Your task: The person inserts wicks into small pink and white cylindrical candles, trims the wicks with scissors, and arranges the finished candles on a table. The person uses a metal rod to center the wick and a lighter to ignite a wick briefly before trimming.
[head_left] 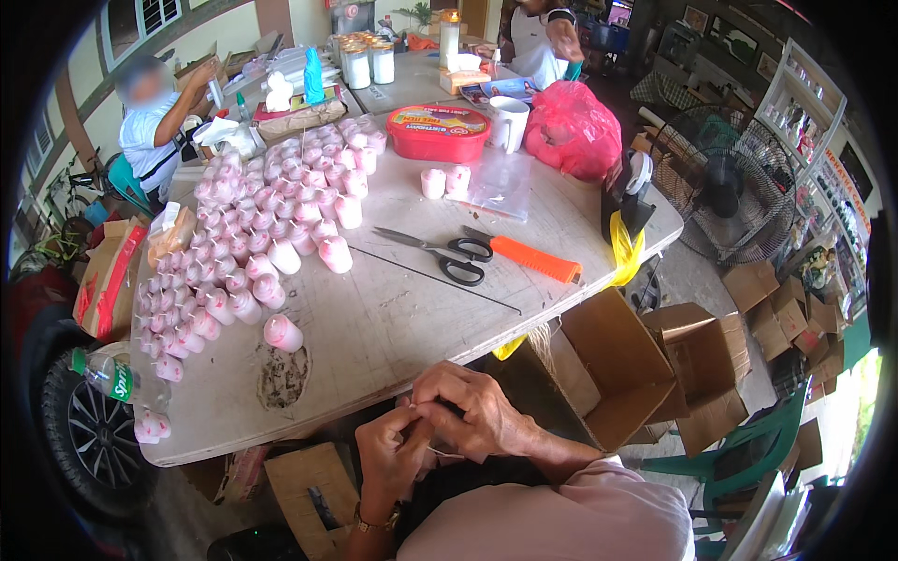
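My left hand [393, 449] and my right hand [472, 411] meet just off the table's near edge, fingers pinched together. What sits between the fingertips is mostly hidden; a thin white strand [443, 454] shows just below them. Many small pink-and-white candles [281, 206] with short wicks crowd the left of the table. One candle [283, 333] stands apart near a dark worn patch. Beyond my hands lie black-handled scissors [440, 252], a knife with an orange handle [535, 258] and a thin dark rod [435, 280].
On the white table [374, 327] are a red plastic tub [438, 131], a white mug [507, 124], a pink plastic bag [573, 131] and clear plastic bags [500, 185]. Open cardboard boxes [613, 360] and a fan [720, 182] stand at right. A person [154, 131] sits far left; another [543, 47] is behind.
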`<state>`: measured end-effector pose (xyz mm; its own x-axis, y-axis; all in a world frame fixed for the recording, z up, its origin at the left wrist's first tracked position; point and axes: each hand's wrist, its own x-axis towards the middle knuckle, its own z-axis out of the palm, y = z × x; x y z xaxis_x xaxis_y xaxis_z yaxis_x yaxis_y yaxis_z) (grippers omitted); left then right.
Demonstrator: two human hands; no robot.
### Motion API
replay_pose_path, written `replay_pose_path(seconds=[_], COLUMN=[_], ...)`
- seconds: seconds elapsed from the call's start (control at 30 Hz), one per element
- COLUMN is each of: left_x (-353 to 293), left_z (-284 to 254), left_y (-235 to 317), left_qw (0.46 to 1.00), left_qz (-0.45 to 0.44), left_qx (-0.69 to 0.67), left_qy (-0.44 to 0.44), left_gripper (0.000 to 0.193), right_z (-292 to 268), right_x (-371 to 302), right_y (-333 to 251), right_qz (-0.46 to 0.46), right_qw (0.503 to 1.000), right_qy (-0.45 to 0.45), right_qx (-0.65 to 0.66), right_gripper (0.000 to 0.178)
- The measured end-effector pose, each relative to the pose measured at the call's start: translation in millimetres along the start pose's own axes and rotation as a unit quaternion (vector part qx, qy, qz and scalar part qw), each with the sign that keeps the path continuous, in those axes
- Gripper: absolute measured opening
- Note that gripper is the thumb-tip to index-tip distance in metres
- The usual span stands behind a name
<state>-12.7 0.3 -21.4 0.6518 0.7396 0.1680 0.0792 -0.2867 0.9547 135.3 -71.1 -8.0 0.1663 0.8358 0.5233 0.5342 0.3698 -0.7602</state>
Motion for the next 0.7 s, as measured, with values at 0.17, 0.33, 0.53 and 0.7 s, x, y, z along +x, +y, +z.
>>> replay_pose_path(seconds=[0.17, 0.33, 0.53, 0.7], left_x=[-7.3, -7.5, -6.7, -7.4], left_z=[-5.2, -9.7, -9.5, -9.2], left_y=[4.8, 7.2, 4.8, 4.6], left_qw=[0.988, 0.985, 0.987, 0.985], left_qz=[-0.067, -0.085, -0.076, -0.090], left_qx=[-0.136, -0.151, -0.142, -0.144], left_qy=[0.007, -0.023, -0.012, -0.011], left_gripper=[0.014, 0.017, 0.017, 0.017], right_z=[-1.8, -2.6, -9.7, -26.0], right_x=[-2.4, -1.0, -2.4, 2.8], right_y=[-1.5, 4.4, 7.1, 6.8], right_qz=[0.121, 0.093, 0.114, 0.165], right_qw=[0.990, 0.991, 0.990, 0.980], right_qy=[0.036, 0.077, 0.066, 0.100], right_qx=[0.062, 0.052, 0.042, 0.051], right_gripper=[0.010, 0.013, 0.012, 0.014])
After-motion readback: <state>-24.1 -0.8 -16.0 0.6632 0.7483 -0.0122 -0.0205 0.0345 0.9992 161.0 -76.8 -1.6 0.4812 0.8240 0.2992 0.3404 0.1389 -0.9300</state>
